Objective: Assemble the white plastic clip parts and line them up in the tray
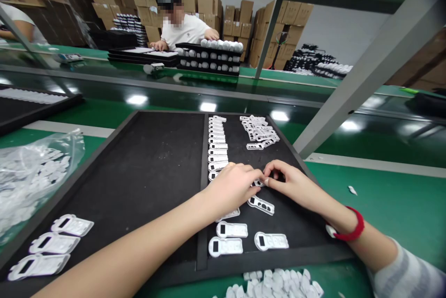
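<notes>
Both hands meet over the right section of a black divided tray (156, 172). My left hand (239, 186) and my right hand (284, 179) pinch a small white plastic part (258, 182) between their fingertips. Just below them lies a white cover with oval holes (262, 205). A column of white covers (218, 152) runs along the divider, its lower portion partly hidden by my left hand. More covers (272, 241) lie near the tray's front edge, and a loose pile of them (259, 129) is at the back right.
A plastic bag of white parts (38, 172) sits left of the tray, small white pieces (275, 285) in front. Three covers (52, 244) lie at the tray's left corner. A slanted metal post (358, 70) stands right; a person (184, 28) works across the line.
</notes>
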A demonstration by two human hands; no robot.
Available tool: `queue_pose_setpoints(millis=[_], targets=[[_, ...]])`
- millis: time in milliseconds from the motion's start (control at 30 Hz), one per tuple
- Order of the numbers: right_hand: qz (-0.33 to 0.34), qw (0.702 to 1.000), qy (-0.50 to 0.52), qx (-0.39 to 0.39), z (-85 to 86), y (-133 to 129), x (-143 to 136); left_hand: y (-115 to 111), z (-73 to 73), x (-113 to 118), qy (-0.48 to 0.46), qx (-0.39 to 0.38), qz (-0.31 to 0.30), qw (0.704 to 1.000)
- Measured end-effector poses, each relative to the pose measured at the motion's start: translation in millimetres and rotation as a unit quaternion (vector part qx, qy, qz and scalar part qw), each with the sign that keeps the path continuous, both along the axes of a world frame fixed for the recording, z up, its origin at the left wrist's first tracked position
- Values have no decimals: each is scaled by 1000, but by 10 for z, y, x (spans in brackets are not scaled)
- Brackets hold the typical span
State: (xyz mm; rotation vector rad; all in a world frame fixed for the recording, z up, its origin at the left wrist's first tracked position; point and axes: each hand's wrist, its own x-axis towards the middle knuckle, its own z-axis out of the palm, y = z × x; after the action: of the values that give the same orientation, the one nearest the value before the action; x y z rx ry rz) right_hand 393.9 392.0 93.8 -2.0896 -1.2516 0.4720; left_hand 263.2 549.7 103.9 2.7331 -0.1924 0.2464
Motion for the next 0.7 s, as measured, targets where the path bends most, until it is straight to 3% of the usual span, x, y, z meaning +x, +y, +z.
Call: queue_pose_setpoints(millis=[300,400,600,700], targets=[[60,997,-19,-34,189,-74,-4,97,-3,-12,-68,154,-36,985],[82,995,-51,-21,179,-89,24,102,-20,-17,-71,147,-34,986],[50,995,-84,-4,116,-71,-16,105,-14,-7,-56,112,-22,992],[65,992,-112,-2,120,-77,-47,102,-12,-1,-57,98,-26,993]])
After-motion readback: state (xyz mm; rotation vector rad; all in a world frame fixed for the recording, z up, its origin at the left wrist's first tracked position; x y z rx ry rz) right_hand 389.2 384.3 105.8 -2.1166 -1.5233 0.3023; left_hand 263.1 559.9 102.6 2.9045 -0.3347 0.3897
